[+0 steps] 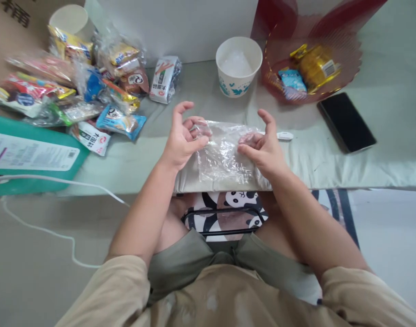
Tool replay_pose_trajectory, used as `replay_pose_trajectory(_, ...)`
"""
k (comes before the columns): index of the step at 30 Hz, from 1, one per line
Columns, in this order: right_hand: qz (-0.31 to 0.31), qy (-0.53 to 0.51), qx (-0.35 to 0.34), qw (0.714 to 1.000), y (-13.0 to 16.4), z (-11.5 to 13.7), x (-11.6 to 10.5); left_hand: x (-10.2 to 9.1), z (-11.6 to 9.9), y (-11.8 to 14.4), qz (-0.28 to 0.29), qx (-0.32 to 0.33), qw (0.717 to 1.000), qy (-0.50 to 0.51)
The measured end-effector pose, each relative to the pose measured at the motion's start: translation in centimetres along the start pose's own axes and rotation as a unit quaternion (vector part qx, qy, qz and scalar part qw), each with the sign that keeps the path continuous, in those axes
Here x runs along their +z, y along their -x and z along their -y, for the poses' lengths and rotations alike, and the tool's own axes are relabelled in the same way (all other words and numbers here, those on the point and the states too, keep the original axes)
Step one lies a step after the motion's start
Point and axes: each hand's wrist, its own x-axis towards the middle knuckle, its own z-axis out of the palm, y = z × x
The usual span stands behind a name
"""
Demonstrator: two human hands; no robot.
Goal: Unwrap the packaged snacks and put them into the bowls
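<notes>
Clear plastic bag [224, 156] was over the worktop [395, 113], near its front edge, between your left hand [183, 141] and right hand [265, 150]. Your fingers pinched opposite sides, index fingers raised, apparently to keep the thin film spread; the paper cup [238, 77] stood beyond.

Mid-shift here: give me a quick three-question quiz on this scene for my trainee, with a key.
1. What are the left hand and right hand both handling?
2. True or false: the phone lies outside the glass bowl.
3. Where in the picture is the paper cup?
A) Inside the bowl
B) Left of the bowl
C) On the phone

Key: 1. Clear plastic; 2. True; 3. B
</notes>
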Motion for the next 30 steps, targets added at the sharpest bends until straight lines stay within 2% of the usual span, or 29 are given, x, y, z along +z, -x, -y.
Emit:
replay_pose_trajectory(4, -0.049, -0.017, -0.003, 0.999, -0.2, 0.4, 0.0, 1.5, -0.1, 0.6, 0.069, -0.165, 0.98, 0.085)
replay_pose_trajectory(6, -0.063, -0.054, 0.009, 0.996, -0.4, 0.7, -0.1, 2.4, -0.3, 0.8, 0.067, -0.192, 0.975, 0.091)
replay_pose_trajectory(9, -0.016, -0.084, 0.051, 0.995, -0.3, 1.4, 0.0, 3.1, -0.7, 0.8, 0.042, -0.165, 0.98, 0.107)
replay_pose_trajectory(11, 0.022, -0.076, 0.08, 0.994, -0.1, 2.1, 0.0, 3.0, -0.9, 0.6, 0.046, -0.154, 0.982, 0.099)
replay_pose_trajectory(16, 0.037, -0.06, 0.128, 0.989, 0.3, 3.2, -0.2, 1.9, -1.0, 0.4, 0.072, -0.169, 0.983, 0.018)
replay_pose_trajectory(18, 0.031, -0.07, 0.115, 0.99, 0.3, 3.3, -0.2, 1.5, -1.0, 0.4, 0.067, -0.165, 0.983, 0.035)
replay_pose_trajectory(20, -0.001, -0.096, 0.083, 0.992, 0.3, 3.4, -0.2, 1.2, -1.1, 0.5, 0.072, -0.171, 0.98, 0.069)
replay_pose_trajectory(22, -0.03, -0.12, 0.051, 0.991, 0.3, 3.5, -0.3, 0.9, -1.2, 0.5, 0.097, -0.183, 0.974, 0.091)
replay_pose_trajectory(24, -0.032, -0.126, 0.032, 0.991, 0.3, 3.6, -0.5, 0.6, -1.3, 0.4, 0.121, -0.182, 0.97, 0.103)
replay_pose_trajectory(27, -0.013, -0.104, 0.029, 0.994, 0.3, 3.7, -0.9, 0.5, -1.3, 0.2, 0.125, -0.146, 0.976, 0.098)
replay_pose_trajectory(30, -0.032, -0.053, 0.05, 0.997, 0.4, 3.4, -0.9, 0.6, -0.9, 0.1, 0.109, -0.09, 0.989, 0.035)
